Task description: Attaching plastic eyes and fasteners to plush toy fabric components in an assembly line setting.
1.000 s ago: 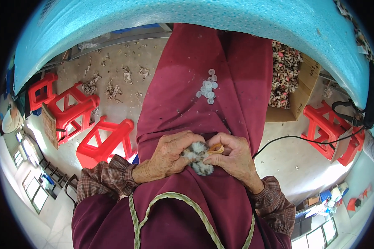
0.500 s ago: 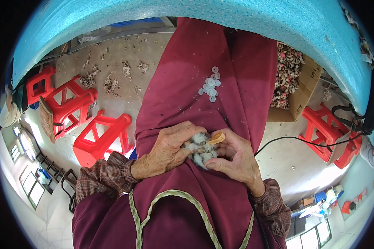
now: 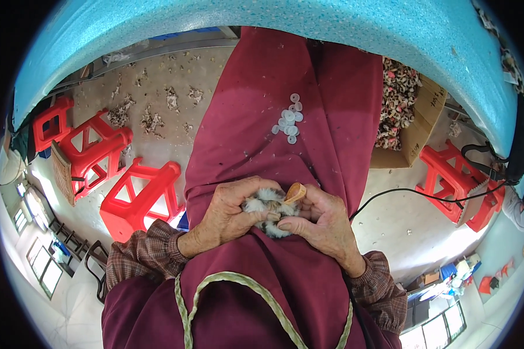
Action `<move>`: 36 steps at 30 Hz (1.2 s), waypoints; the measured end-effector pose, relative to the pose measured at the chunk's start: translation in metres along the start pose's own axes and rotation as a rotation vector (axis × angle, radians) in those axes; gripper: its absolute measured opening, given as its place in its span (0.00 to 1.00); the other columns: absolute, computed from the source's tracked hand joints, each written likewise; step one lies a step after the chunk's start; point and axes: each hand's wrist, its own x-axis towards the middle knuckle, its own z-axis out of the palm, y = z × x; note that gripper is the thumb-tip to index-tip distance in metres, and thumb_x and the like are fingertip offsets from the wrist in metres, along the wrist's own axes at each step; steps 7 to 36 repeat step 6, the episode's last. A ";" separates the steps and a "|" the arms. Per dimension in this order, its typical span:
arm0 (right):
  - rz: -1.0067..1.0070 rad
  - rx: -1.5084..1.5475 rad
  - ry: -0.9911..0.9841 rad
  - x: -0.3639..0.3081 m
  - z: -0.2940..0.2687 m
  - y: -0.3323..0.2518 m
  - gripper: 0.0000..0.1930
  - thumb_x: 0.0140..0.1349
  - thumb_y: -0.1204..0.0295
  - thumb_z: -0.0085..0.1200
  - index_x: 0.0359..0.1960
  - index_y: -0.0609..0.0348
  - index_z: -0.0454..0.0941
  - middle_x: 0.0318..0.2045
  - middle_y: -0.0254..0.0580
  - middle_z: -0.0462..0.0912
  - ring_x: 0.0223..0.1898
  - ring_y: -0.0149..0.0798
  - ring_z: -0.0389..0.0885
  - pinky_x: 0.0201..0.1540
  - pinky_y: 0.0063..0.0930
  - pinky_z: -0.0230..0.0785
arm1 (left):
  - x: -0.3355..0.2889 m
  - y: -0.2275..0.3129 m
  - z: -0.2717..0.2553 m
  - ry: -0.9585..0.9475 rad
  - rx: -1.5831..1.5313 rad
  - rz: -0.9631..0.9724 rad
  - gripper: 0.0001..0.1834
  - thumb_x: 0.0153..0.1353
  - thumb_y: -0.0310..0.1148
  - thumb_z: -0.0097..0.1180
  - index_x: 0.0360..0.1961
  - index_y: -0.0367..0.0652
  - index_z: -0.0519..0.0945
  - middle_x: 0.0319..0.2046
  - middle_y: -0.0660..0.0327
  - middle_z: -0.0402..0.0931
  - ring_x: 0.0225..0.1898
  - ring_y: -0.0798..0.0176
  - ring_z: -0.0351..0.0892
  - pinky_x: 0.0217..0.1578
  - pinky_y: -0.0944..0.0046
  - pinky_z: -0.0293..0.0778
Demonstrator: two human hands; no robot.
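Note:
Above my lap, both my hands are closed round a small fluffy ball of grey, white and black fur (image 3: 255, 205). My left hand (image 3: 222, 214) grips its left side, thumb laid across the front. Pressing on the right side, my right hand (image 3: 325, 225) has its thumb tip close to the left one. A tan, band-like loop (image 3: 296, 192) stands up by the right fingers; whether it is worn or held, I cannot tell. Farther up the maroon apron (image 3: 233, 131) lies a cluster of small translucent white plastic rings (image 3: 289, 118).
A speckled blue tabletop (image 3: 262, 13) arches across the far side. Right of my lap stands a cardboard box (image 3: 426, 113) full of mottled fluffy pieces (image 3: 397, 96). Red stools (image 3: 140, 200) stand on both sides, and a black cable (image 3: 402, 191) runs right. Fluff scraps litter the floor at left.
Both hands still hold the fur ball. The thumbs have come closer together across it, and the tan loop has tilted more upright. The view has shifted slightly.

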 end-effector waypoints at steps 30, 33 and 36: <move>0.047 -0.055 -0.035 0.001 -0.005 -0.001 0.16 0.51 0.77 0.64 0.40 0.67 0.73 0.31 0.39 0.80 0.34 0.28 0.81 0.35 0.20 0.76 | -0.002 0.002 -0.001 -0.013 0.087 -0.033 0.21 0.51 0.40 0.65 0.43 0.38 0.77 0.33 0.60 0.77 0.33 0.63 0.79 0.36 0.69 0.72; 0.047 -0.055 -0.035 0.001 -0.005 -0.001 0.16 0.51 0.77 0.64 0.40 0.67 0.73 0.31 0.39 0.80 0.34 0.28 0.81 0.35 0.20 0.76 | -0.002 0.002 -0.001 -0.013 0.087 -0.033 0.21 0.51 0.40 0.65 0.43 0.38 0.77 0.33 0.60 0.77 0.33 0.63 0.79 0.36 0.69 0.72; 0.047 -0.055 -0.035 0.001 -0.005 -0.001 0.16 0.51 0.77 0.64 0.40 0.67 0.73 0.31 0.39 0.80 0.34 0.28 0.81 0.35 0.20 0.76 | -0.002 0.002 -0.001 -0.013 0.087 -0.033 0.21 0.51 0.40 0.65 0.43 0.38 0.77 0.33 0.60 0.77 0.33 0.63 0.79 0.36 0.69 0.72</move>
